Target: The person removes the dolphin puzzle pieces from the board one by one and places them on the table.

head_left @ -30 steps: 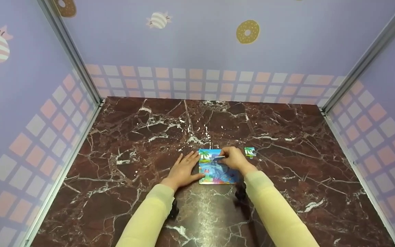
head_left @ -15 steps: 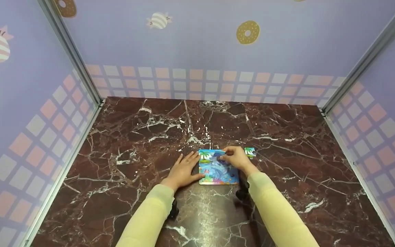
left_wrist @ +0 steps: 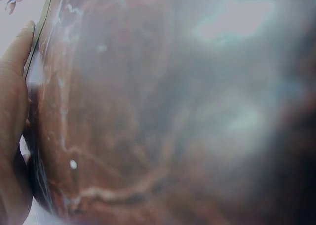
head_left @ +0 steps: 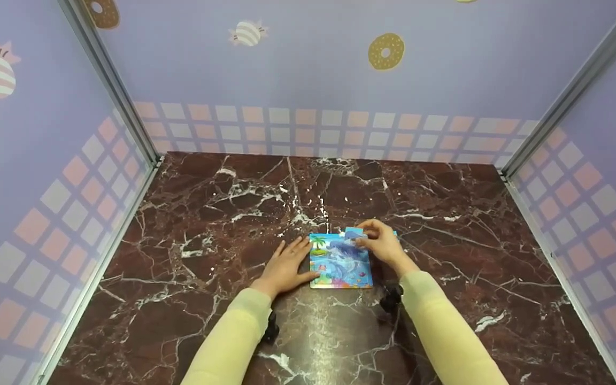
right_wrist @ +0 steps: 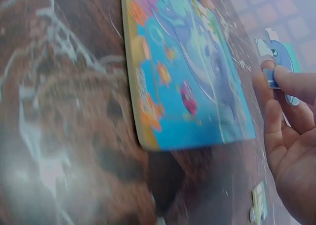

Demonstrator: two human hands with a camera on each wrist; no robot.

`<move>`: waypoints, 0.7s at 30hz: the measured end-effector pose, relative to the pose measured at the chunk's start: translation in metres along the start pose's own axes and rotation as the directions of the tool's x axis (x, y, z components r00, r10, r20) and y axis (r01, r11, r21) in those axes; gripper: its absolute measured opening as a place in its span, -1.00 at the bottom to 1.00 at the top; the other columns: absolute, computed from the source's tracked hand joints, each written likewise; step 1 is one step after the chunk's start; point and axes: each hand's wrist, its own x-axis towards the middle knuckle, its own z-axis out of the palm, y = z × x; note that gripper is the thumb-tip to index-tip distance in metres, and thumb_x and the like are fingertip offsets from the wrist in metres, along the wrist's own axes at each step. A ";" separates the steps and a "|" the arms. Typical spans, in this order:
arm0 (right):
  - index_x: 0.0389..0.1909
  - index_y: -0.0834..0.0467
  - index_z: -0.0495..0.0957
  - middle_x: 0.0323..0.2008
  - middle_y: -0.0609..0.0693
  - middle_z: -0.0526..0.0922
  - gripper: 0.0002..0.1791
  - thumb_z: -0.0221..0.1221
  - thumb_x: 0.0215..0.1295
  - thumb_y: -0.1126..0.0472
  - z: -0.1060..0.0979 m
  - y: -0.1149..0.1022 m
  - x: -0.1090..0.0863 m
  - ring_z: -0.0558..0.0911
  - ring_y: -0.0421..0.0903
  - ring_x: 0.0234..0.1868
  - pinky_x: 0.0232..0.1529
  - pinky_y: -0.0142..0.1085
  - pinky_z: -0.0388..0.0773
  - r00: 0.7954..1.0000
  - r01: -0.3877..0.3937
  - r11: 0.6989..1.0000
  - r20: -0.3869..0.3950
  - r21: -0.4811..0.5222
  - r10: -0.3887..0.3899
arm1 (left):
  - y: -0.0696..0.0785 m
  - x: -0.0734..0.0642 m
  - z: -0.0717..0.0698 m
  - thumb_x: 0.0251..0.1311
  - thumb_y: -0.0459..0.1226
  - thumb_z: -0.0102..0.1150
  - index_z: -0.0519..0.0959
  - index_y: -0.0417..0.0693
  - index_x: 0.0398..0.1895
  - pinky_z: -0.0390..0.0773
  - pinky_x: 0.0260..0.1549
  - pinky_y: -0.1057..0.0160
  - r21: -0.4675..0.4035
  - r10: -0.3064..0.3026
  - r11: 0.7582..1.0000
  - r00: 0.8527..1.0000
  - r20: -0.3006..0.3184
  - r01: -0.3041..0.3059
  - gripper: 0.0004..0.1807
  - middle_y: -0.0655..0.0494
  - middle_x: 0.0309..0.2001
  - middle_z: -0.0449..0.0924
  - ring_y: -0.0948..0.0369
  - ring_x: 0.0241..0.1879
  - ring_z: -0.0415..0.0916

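Observation:
A small jigsaw puzzle board with a dolphin sea scene lies flat on the marbled table. My left hand rests with straight fingers along its left side, thumb at the lower left edge. Only part of that left hand shows at the border of the left wrist view. Above the board's upper right corner, my right hand pinches a jigsaw piece between thumb and fingers. The right wrist view shows this piece raised off the board, with a dolphin's eye printed on it.
Another jigsaw piece lies on the table to the right of the board, mostly hidden behind the right hand in the head view. Patterned lilac panels enclose the table at the back and both sides.
My right hand has moved right and slightly away, from over the board's middle to its upper right corner, with the jigsaw piece tilted into view. The left hand has stayed put.

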 end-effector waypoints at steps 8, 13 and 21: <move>0.22 0.39 0.56 0.03 0.43 0.67 -0.53 0.30 0.29 0.47 -0.031 0.017 0.000 0.72 -0.15 -0.34 -0.34 -0.32 0.71 0.992 0.027 1.000 -0.123 0.007 -0.026 | -0.001 0.000 0.001 0.35 0.34 0.04 0.10 0.08 0.66 -0.22 0.68 -0.15 -0.002 0.003 1.000 1.000 -0.005 -0.003 -0.03 0.12 0.68 -0.03 0.09 0.68 -0.11; 0.24 0.41 0.53 -0.06 0.25 0.72 -0.52 0.31 0.30 0.45 -0.052 0.024 -0.004 0.65 -0.31 -0.37 -0.37 -0.41 0.67 0.976 -0.033 0.998 -0.214 0.052 0.044 | -0.001 0.000 0.001 0.35 0.34 0.04 0.09 0.08 0.66 -0.22 0.68 -0.14 -0.001 0.001 1.000 1.000 -0.003 -0.001 -0.03 0.12 0.68 -0.03 0.09 0.68 -0.11; 0.26 0.42 0.52 -0.48 -0.31 0.65 -0.54 0.27 0.38 0.37 -0.082 0.040 -0.010 0.64 -0.35 -0.45 -0.46 -0.48 0.59 0.923 -0.116 0.987 -0.355 0.112 0.149 | -0.001 0.001 0.002 0.35 0.35 0.04 0.09 0.07 0.67 -0.23 0.68 -0.13 0.003 -0.001 1.000 1.000 0.003 0.001 -0.02 0.11 0.68 -0.04 0.09 0.68 -0.12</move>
